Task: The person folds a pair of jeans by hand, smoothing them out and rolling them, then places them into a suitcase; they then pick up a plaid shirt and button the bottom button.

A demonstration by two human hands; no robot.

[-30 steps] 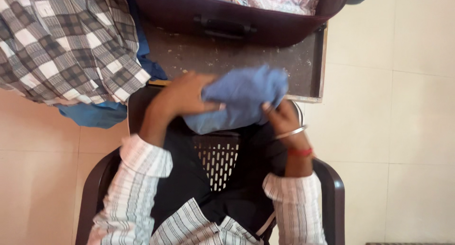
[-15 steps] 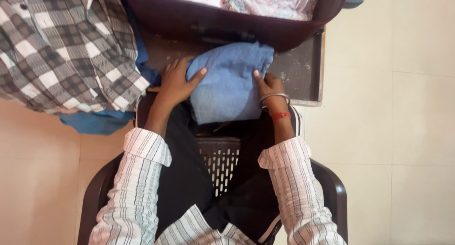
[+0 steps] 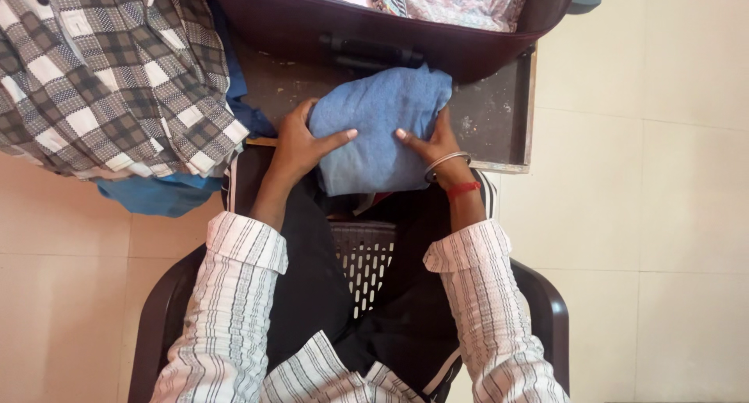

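Blue folded cloth (image 3: 380, 130) between both hands

Low dark table (image 3: 499, 126) with a scuffed, speckled top and pale rim, dark maroon open suitcase (image 3: 296, 21) resting across its far side, folded blue cloth (image 3: 378, 130) lying at its near edge, checked shirt (image 3: 109, 75) spread over its left end

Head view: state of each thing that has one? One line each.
blue garment: folded, pressed between both hands
left hand: flat on the garment's left side
right hand: on its right side, bangle on the wrist
suitcase: open, clothes inside
checked shirt: spread loose, unfolded
dark tray: under the garment's far end
plastic chair: occupied
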